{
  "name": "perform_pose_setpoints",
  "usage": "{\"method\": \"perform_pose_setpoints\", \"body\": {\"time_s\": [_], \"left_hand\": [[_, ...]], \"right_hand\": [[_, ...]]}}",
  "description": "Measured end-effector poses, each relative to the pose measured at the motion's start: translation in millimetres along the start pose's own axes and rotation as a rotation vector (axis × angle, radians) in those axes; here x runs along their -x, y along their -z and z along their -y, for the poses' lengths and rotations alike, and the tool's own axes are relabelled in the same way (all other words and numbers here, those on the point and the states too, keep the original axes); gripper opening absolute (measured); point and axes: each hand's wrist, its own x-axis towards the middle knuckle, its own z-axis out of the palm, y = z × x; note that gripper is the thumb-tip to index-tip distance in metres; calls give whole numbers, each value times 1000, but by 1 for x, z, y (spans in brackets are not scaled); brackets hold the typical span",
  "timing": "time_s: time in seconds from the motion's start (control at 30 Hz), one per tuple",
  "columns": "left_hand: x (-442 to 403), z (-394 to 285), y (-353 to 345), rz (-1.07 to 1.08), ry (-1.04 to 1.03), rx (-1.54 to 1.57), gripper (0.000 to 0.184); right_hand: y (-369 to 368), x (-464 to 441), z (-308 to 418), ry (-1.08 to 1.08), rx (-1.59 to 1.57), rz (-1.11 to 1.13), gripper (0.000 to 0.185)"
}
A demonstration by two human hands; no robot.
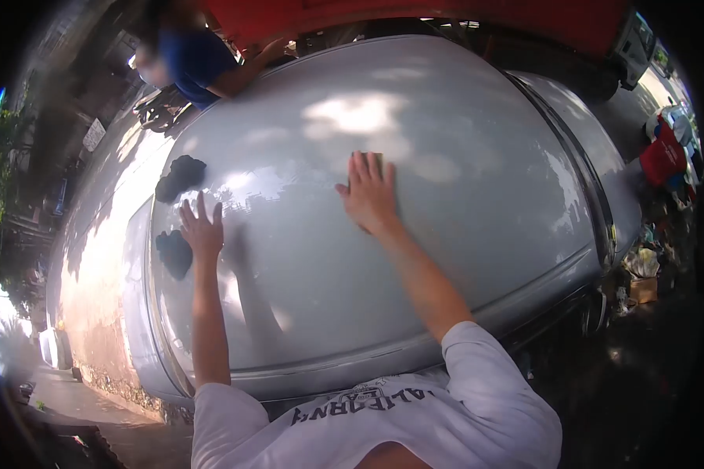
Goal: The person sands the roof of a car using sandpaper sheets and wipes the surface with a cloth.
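Observation:
Both hands are over the grey roof of a car. My right hand lies flat near the middle of the roof, fingers forward and close together, pressing on a small flat pad. Only a thin olive-brown edge of the pad shows at the fingertips; the rest is hidden. To the left, my left hand has its fingers spread and holds nothing; whether it touches the roof I cannot tell. Beside it on the roof's left edge lie a crumpled dark cloth and a bluish dark cloth.
Across the roof at the far left stands a person in a blue shirt, an arm along the roof edge. A red vehicle is behind. At right are a red container and a cardboard box.

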Motion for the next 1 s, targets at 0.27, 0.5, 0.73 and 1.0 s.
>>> {"method": "perform_pose_setpoints", "body": {"time_s": [0.27,0.5,0.73,1.0], "left_hand": [[23,27,-24,201,-23,353,49],[46,53,-28,180,83,257,51],[-5,-57,-40,276,15,242,55],[38,-424,-18,202,-781,598,50]], "right_hand": [[-59,-77,140,331,-125,255,63],[7,-176,-240,-475,169,160,65],[122,114,-490,-973,289,90,66],[133,209,-129,-493,144,144,65]]}}
